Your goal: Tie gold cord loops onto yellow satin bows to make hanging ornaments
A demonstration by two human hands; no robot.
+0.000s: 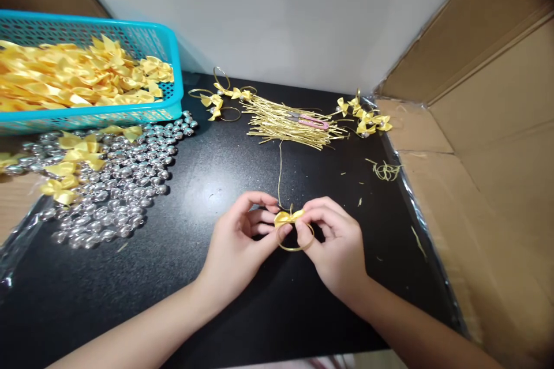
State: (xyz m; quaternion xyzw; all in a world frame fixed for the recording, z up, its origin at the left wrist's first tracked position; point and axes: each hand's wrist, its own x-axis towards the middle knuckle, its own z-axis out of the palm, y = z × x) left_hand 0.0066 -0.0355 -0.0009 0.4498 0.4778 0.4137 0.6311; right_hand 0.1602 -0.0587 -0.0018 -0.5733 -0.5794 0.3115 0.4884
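Between my two hands is a yellow ribbon bow (284, 218), set on a thin gold ring (295, 249) that hangs below it. My left hand (242, 242) pinches the bow's left side with thumb and fingers. On the opposite side, my right hand (333, 239) grips the bow's right loop and the ring. A gold cord (280, 176) rises from the bow toward a pile of cut gold cords (289, 124); its tie at the bow is partly hidden by my fingers.
A turquoise basket (177, 69) full of yellow bows stands back left, with silver beads (116, 207) and loose bows (78, 150) before it. Pink-handled snippers (314, 122) lie on the cords. Finished-looking bow rings (216, 104) flank them. Tangled cord scraps (386, 170) lie right, near cardboard walls (493, 92).
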